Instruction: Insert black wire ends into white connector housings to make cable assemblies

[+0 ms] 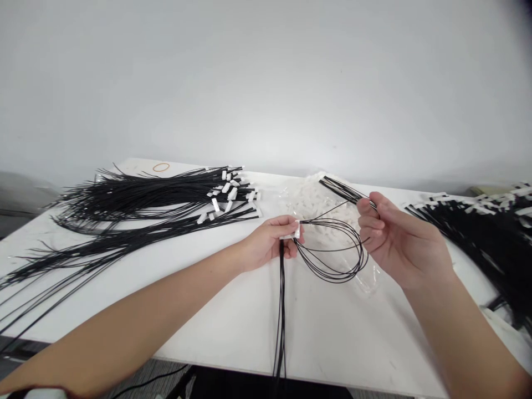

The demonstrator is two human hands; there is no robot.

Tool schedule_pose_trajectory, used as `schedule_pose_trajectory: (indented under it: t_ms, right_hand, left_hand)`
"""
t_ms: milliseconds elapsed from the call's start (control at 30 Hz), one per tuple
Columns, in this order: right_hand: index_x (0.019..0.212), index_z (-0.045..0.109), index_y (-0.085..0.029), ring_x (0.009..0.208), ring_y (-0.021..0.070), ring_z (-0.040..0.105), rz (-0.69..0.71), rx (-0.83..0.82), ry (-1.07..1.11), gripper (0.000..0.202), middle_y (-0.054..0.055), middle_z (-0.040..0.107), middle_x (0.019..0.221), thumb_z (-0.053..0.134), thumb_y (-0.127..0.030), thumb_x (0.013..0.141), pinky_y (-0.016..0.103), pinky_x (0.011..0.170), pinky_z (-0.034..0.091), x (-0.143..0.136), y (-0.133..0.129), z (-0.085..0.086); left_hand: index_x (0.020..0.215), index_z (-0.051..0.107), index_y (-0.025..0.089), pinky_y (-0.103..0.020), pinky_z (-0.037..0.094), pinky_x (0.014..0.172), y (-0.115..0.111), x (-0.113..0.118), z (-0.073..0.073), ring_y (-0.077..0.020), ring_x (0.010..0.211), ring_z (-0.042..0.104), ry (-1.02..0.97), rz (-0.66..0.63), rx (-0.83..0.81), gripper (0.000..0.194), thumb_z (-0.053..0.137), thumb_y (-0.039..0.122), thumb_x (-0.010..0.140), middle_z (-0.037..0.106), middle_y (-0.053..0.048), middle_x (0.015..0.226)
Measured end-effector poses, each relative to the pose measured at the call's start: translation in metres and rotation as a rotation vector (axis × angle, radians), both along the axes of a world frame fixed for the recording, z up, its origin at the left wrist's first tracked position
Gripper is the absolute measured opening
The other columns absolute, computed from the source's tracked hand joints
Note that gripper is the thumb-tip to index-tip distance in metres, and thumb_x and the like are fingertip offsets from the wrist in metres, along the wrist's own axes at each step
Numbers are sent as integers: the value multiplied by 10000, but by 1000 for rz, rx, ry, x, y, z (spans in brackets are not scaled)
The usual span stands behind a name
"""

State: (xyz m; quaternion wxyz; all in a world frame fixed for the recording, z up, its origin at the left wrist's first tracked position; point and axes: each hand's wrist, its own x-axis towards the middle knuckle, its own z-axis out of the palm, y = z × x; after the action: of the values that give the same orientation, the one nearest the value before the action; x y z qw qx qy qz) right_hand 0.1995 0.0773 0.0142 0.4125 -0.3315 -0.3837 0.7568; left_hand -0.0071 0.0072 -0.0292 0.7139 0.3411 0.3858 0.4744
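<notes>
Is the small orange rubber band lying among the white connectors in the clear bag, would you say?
No, the small orange rubber band lies on the white table at its far left edge.

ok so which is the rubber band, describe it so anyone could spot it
Start at the white table and go to its far left corner, just behind the big pile of black wires. The rubber band lies flat there: a small tan loop, the only thing that is neither black nor white.
</notes>
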Motion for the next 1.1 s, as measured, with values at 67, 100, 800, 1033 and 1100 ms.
schedule_pose_trajectory:
  t_ms: [67, 100, 800, 1033, 1100]
  right_hand:
    - [831, 625, -254, 554, 0, 444, -62, 65, -58, 200, -31, 517, 899, 684, -211, 644, 114, 476, 444, -1, 1, -2]
    - [824, 626, -250, 559, 5, 458, -87, 101, -96, 191, -29, 519, 905, 684, -215, 646, 125, 480, 448, -2, 1, -2]
    - [766, 608, -198, 531, 68, 400, -433, 1709, -807, 163, -18, 497, 569, 673, -129, 633, 237, 484, 323, -1, -13, -14]
    - [711, 575, -213, 530, 69, 349, -119, 2164, -856, 120, -41, 506, 559, 668, -161, 656, 269, 541, 277, -19, -33, -36]
    - [649, 543, -196, 531, 67, 319, -74, 2168, -840, 118, -47, 464, 535, 646, -144, 669, 273, 552, 251, -29, -40, -41]
  left_hand:
    - [756, 490, 135, -219, 323, 480, 0, 0, 0, -66, 507, 490, 5, 1, -7, 192, 504, 323, 793, 545, -47, 783]
    - [754, 491, 136, -220, 323, 480, 0, 0, 0, -67, 508, 492, 6, 3, -9, 191, 506, 323, 791, 546, -46, 783]
    - [756, 473, 148, -220, 325, 473, 1, 0, -1, -66, 492, 483, -13, 18, -15, 190, 522, 330, 781, 545, -40, 774]
    - [755, 476, 148, -203, 325, 460, 3, -1, -5, -65, 490, 499, -14, 10, -22, 201, 534, 340, 771, 540, -28, 771]
    - [755, 479, 147, -201, 341, 471, 3, -1, -5, -64, 498, 505, -23, 11, -23, 197, 539, 334, 768, 538, -26, 775]
